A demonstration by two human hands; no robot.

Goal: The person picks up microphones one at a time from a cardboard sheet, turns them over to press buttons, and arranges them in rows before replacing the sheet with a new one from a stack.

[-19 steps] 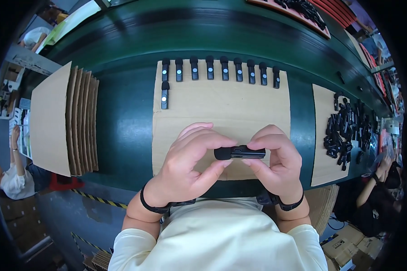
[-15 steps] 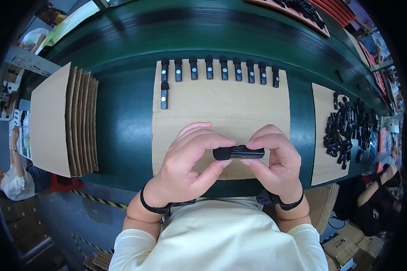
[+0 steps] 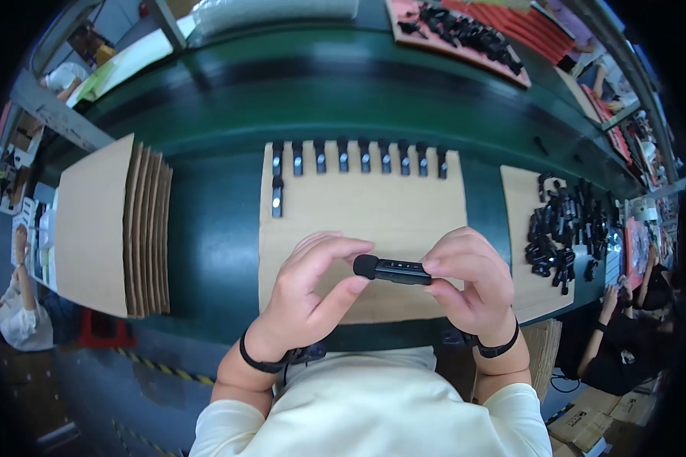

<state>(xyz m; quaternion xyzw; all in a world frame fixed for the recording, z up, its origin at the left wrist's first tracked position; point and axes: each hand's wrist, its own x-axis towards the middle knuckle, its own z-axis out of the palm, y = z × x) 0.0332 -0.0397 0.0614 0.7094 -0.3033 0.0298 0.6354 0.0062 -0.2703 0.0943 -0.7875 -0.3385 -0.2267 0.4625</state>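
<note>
Above the near part of a cardboard sheet (image 3: 358,206), a small black clip-on microphone (image 3: 402,271) lies lengthwise between my two hands. Its rounded foam tip points left, and a row of small light marks shows on its upper face. My right hand (image 3: 474,278) pinches the plain end between thumb and fingers. At the foam tip, the thumb and index finger of my left hand (image 3: 309,278) close from either side. On the sheet, several similar microphones (image 3: 343,156) stand in a row along the far edge, with one more (image 3: 277,198) below the leftmost.
To the right, a pile of black microphones (image 3: 560,228) covers part of another cardboard sheet (image 3: 520,293). Cardboard sheets (image 3: 95,228) lean in a stack at left. Beyond the green table (image 3: 213,228) sits a pink tray (image 3: 522,76) of black parts. Other people work on both sides.
The microphone has turned about its length, from the side with a port to the face with small marks. My view has shifted, so the table's things appear lower.
</note>
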